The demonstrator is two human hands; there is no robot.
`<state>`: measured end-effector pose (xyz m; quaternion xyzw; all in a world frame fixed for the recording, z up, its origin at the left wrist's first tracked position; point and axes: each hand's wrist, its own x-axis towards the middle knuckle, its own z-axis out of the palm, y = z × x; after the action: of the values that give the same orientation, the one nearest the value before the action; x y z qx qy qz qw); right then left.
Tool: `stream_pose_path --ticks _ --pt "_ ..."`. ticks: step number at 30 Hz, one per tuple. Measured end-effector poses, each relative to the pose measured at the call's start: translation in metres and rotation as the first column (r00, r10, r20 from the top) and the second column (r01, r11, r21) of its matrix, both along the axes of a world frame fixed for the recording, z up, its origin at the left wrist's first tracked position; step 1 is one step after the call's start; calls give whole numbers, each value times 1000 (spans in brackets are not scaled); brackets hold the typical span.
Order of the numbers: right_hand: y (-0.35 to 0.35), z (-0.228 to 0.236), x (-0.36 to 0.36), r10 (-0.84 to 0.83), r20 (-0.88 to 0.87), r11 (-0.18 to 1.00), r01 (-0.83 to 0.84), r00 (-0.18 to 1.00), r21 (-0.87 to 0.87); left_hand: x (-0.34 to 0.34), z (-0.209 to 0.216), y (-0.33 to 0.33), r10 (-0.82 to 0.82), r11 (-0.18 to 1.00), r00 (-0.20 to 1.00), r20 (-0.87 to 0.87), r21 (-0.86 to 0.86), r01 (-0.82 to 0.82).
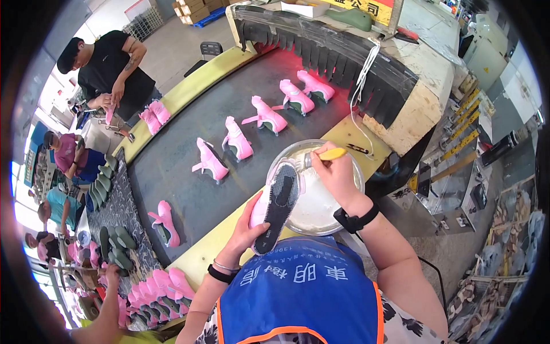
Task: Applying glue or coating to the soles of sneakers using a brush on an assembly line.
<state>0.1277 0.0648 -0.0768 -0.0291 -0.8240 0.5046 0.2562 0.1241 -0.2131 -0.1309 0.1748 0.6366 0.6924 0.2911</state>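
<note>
My left hand [250, 228] grips a pink shoe upper [282, 198] by its heel end, with the dark, stitched underside turned up toward me. A brush with a yellow handle [332, 153] is pinched in my right hand [339, 179]. Its bristles are at the edge of the shoe's toe end; whether they touch it I cannot tell. Beneath both hands sits a round metal basin [363, 186] holding a white, creamy liquid [316, 212]. The shoe overlaps the basin's left side.
Several pink shoe uppers [238, 139] stand on a dark conveyor belt [189, 178] leading under a black-flapped machine opening [326, 60] with red light. More pink uppers [163, 289] crowd the lower left. A person in black [117, 69] handles a pink piece across the belt; another's arm [109, 298] reaches in nearby.
</note>
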Motion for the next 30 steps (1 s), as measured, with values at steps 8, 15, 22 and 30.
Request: stream_pose_path --ticks 8,15,22,30 --pt "-38 -11 48 155 186 987 -143 970 -76 5 -9 -12 153 986 982 107 46 -159" --pt "-33 9 14 66 -84 997 -69 994 -36 1 -9 -14 86 993 988 130 72 -96" --pt "-45 -6 18 150 150 988 -152 977 -2 0 -20 -27 81 995 989 125 53 -88" --pt "-20 -40 24 126 255 945 -38 959 -325 -11 -111 -98 198 824 593 780 195 -531"
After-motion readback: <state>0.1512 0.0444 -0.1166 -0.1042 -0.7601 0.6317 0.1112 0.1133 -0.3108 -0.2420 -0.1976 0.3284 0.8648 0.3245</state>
